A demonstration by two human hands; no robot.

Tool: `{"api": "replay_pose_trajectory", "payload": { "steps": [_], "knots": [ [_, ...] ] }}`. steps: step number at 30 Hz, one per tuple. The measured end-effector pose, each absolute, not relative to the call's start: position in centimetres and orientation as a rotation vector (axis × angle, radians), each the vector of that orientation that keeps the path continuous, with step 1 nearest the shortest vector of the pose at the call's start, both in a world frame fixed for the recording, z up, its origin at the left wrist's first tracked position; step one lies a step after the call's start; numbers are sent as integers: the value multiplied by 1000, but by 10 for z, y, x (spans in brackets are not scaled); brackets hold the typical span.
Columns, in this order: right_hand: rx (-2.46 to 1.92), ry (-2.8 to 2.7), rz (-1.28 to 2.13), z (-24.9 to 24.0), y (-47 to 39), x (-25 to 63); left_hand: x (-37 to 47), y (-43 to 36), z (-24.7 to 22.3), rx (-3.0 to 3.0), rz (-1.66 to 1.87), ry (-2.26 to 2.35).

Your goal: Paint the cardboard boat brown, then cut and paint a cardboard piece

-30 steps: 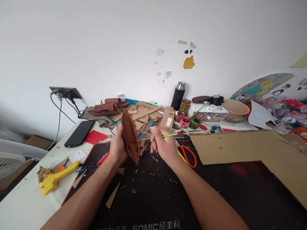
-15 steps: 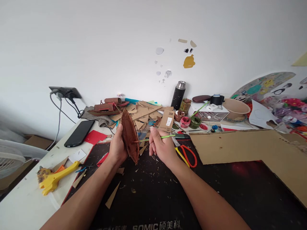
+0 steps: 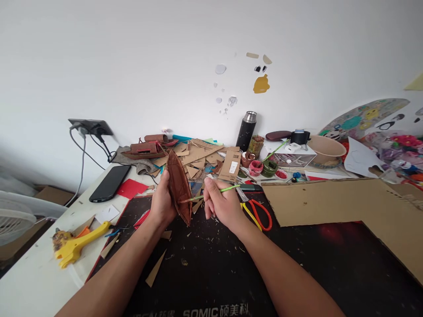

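A small brown model boat (image 3: 178, 182), its hollow side toward the camera, is gripped at its left edge by my left hand (image 3: 162, 198). My right hand (image 3: 220, 198) pinches a thin paintbrush with a green handle (image 3: 228, 189). The brush tip lies against the inside of the boat, in its lower half. Open jars of brown paint (image 3: 248, 159), pink paint (image 3: 255, 167) and green paint (image 3: 269, 168) stand behind my right hand. Another brown model boat (image 3: 145, 149) with a cabin rests at the back left.
Cardboard scraps (image 3: 201, 154) pile up behind the boat. Scissors (image 3: 257, 213) with red and yellow handles lie right of my hand, beside a large cardboard sheet (image 3: 317, 198). A yellow glue gun (image 3: 79, 244) and a phone (image 3: 109, 183) are at left. A black flask (image 3: 246, 131) stands by the wall.
The brush tip has shifted slightly down and left inside the boat, and my right hand has tilted a little with it. My left hand keeps the boat nearly in place.
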State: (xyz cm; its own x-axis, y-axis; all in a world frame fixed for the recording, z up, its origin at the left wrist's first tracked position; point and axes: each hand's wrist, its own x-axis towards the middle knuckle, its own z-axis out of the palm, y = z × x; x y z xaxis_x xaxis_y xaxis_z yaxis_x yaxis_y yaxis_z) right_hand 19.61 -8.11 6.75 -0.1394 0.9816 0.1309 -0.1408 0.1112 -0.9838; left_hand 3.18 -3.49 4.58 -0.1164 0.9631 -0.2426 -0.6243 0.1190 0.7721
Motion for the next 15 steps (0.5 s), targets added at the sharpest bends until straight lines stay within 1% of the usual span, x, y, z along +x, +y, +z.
{"api": "replay_pose_trajectory", "payload": {
  "steps": [3, 8, 15],
  "knots": [
    [-941, -1221, 1254, 70, -81, 198, 34, -36, 44, 502, 1428, 985],
    [-973, -1137, 1070, 75, -77, 204, 37, -41, 43, 518, 1308, 1058],
    [-1006, -1370, 838, 68, -80, 206, 39, -44, 37, 545, 1203, 1128]
  ]
}}
